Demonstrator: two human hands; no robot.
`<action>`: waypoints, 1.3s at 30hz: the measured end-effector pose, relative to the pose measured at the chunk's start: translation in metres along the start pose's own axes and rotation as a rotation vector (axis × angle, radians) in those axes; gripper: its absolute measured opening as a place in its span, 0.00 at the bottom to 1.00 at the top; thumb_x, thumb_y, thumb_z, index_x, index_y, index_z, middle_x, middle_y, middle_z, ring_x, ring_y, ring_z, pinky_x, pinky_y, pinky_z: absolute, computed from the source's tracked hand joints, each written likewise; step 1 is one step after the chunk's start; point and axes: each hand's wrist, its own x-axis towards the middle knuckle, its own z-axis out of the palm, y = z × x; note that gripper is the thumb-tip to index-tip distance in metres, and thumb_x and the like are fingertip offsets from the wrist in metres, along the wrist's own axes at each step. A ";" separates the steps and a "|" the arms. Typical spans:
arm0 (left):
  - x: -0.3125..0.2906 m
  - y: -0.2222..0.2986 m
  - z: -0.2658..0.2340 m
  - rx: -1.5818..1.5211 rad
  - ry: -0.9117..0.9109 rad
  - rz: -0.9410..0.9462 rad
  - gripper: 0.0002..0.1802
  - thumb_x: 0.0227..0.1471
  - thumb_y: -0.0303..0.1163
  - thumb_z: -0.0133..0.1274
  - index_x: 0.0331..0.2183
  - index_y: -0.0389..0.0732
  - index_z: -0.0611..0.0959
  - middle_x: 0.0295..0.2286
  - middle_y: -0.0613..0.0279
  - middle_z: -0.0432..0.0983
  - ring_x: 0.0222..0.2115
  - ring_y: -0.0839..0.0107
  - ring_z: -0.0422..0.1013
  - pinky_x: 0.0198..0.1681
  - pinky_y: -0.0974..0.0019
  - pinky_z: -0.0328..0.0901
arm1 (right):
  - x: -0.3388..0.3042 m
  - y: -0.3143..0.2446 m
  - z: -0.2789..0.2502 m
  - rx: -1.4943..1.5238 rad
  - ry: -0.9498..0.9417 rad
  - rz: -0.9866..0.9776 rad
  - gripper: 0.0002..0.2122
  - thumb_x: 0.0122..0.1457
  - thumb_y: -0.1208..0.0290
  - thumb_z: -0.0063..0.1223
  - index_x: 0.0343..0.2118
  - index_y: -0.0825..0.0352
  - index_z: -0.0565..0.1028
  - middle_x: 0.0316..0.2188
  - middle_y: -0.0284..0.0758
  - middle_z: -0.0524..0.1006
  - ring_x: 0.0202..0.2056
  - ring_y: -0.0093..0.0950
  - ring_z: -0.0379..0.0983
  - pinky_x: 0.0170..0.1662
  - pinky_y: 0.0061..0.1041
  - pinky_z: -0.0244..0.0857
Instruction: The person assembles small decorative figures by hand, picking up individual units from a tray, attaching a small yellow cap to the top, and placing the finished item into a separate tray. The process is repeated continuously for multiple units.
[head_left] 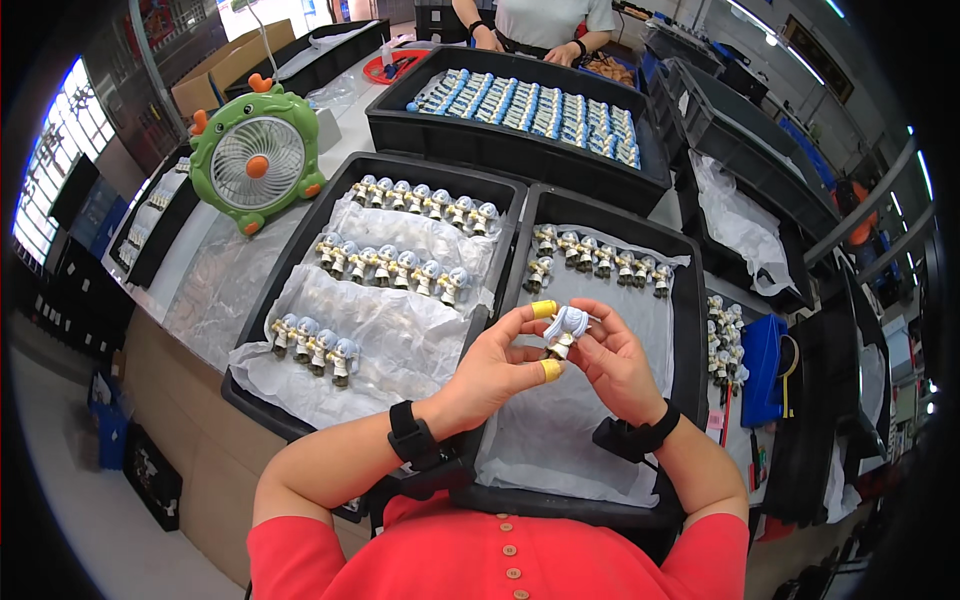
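Between both hands, above the right-hand black tray point(690, 300), I hold a small figurine point(566, 330) with pale blue hair and a white outfit. My left hand point(490, 372) pinches it from the left, yellow tape wrapped on its thumb and index finger. Fingers of my right hand point(622, 372) close on its other side. Beyond my hands, a row of similar figurines point(605, 255) stands at the far end of this paper-lined tray. The left-hand black tray point(350, 163) holds three rows of like figurines point(390, 266) on crumpled white paper.
A green cartoon-shaped fan point(257, 165) stands at the left. Behind the trays sits a large black bin point(500, 140) with rows of blue-haired pieces. Across the table is another person point(550, 25). At right are more figurines point(724, 342) and a blue box point(765, 370).
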 end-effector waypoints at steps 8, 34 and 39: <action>0.001 -0.002 -0.001 -0.069 -0.035 0.010 0.33 0.48 0.20 0.53 0.56 0.37 0.61 0.52 0.54 0.62 0.45 0.66 0.69 0.48 0.68 0.64 | 0.000 -0.001 0.000 0.022 0.013 0.005 0.18 0.62 0.75 0.41 0.55 0.65 0.59 0.47 0.34 0.69 0.46 0.24 0.67 0.48 0.25 0.62; -0.001 0.001 -0.002 -0.088 -0.056 -0.065 0.31 0.52 0.27 0.51 0.57 0.41 0.60 0.49 0.58 0.67 0.44 0.70 0.70 0.45 0.69 0.66 | -0.001 -0.002 -0.003 0.128 0.035 0.071 0.19 0.62 0.73 0.42 0.56 0.67 0.59 0.44 0.34 0.72 0.44 0.21 0.69 0.47 0.23 0.63; 0.000 -0.001 -0.002 -0.079 -0.050 -0.041 0.31 0.52 0.28 0.51 0.57 0.40 0.61 0.50 0.57 0.67 0.44 0.69 0.70 0.45 0.70 0.66 | -0.002 -0.002 -0.002 0.135 0.039 0.072 0.19 0.62 0.72 0.42 0.55 0.67 0.59 0.45 0.34 0.72 0.45 0.23 0.69 0.50 0.26 0.62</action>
